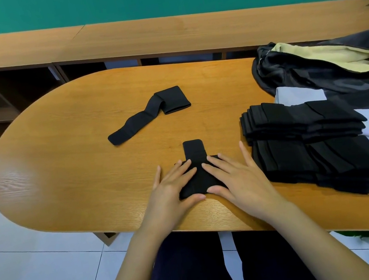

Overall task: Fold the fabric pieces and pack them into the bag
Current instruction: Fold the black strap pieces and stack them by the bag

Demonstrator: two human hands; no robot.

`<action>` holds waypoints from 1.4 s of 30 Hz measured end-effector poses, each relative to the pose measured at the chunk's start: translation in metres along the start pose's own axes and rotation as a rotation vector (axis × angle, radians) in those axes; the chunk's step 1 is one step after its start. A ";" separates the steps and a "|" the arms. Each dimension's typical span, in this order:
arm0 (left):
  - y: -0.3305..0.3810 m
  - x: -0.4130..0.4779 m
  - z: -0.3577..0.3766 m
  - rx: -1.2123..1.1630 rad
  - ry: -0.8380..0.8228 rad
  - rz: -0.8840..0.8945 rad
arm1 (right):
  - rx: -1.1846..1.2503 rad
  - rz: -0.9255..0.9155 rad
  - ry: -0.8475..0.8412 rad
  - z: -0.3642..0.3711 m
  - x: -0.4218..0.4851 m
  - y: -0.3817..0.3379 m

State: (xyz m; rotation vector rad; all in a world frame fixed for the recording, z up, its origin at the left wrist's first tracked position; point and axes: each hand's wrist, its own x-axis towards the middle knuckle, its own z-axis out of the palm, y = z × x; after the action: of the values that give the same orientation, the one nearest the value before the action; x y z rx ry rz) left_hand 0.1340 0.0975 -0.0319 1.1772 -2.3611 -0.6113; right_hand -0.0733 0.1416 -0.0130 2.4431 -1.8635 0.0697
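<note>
Bright, even light; wide-angle edge warp

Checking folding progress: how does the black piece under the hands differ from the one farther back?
The near piece is folded compact, pressed flat by the left hand and right hand; the far piece lies untouched, its strap trailing loose. Both are black fabric on the table.

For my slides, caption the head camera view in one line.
Left hand and right hand press a black fabric piece flat on the wooden table, beside folded stacks and an open bag.
</note>
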 end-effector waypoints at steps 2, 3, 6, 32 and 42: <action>0.000 -0.002 -0.001 0.017 0.010 0.018 | 0.025 -0.017 -0.005 -0.001 -0.002 0.000; 0.000 -0.003 -0.002 0.025 0.016 0.028 | 0.039 -0.020 -0.005 -0.001 -0.003 0.000; 0.001 -0.006 -0.003 0.010 0.040 0.030 | 0.043 -0.029 0.021 -0.001 -0.005 0.000; 0.024 0.019 -0.021 -0.242 0.425 -0.168 | 0.340 0.214 0.402 -0.022 0.021 -0.004; 0.007 0.052 -0.005 -0.205 0.379 -0.239 | 0.202 0.305 0.260 -0.012 0.050 -0.003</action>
State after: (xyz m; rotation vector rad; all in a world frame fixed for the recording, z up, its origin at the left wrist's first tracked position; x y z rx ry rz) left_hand 0.1040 0.0574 -0.0144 1.3547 -1.8159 -0.6264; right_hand -0.0575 0.0956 0.0031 2.1096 -2.1732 0.5880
